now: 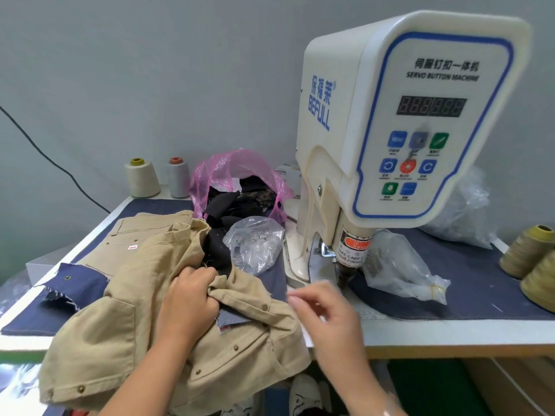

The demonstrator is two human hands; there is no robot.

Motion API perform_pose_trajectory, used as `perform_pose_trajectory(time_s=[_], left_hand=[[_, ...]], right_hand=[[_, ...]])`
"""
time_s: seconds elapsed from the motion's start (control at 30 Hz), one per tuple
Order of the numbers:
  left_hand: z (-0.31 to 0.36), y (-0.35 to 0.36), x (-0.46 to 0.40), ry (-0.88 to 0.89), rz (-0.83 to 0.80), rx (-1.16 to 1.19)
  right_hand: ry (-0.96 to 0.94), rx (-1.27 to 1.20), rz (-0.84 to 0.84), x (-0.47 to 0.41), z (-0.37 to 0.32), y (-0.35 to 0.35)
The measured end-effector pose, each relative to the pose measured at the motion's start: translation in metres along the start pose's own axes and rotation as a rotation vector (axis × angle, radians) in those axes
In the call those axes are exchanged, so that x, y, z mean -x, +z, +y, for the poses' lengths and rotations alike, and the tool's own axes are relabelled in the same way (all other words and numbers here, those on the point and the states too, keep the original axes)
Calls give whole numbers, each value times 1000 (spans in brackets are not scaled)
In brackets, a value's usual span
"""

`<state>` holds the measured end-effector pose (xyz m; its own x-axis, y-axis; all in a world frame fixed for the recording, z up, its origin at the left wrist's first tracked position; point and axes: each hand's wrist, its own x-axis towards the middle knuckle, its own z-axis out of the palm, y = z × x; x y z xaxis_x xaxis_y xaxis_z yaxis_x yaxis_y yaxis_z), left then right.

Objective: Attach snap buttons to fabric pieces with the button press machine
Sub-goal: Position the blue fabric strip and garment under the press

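Gripping bunched tan fabric (126, 322) in left hand (187, 298); right hand (324, 310) blurred, grasp unclear; beyond them, pink bag (237, 169) holding dark scraps, clear bag (255, 241) hiding small bits.

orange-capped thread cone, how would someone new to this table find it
Start at the white button machine and look left past the pink bag to the table's back left corner. Two pale thread cones stand there by the wall. It is the right one, greyish white with an orange cap; its neighbour is cream with a yellow cap.
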<state>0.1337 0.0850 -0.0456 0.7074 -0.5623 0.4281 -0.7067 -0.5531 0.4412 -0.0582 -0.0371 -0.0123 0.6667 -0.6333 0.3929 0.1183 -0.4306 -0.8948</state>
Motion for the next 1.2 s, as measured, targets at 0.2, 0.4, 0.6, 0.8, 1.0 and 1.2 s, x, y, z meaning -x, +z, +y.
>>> perform_pose_trajectory(time_s=[0.2, 0.4, 0.6, 0.8, 1.0, 1.2], left_hand=[[0, 0, 0, 16, -7, 9], [2, 1, 1, -6, 20, 1], [-5, 5, -1, 8, 9, -15], [-5, 5, -1, 20, 29, 5], [-4, 5, -1, 30, 46, 2], [-4, 5, 0, 29, 47, 11]], right_hand=[[286, -25, 153, -2, 27, -58], [260, 27, 64, -15, 38, -61], [216, 56, 43, -17, 44, -61], [154, 140, 38, -17, 44, -61], [21, 257, 68, -14, 43, -64], [4, 262, 265, -31, 45, -110]])
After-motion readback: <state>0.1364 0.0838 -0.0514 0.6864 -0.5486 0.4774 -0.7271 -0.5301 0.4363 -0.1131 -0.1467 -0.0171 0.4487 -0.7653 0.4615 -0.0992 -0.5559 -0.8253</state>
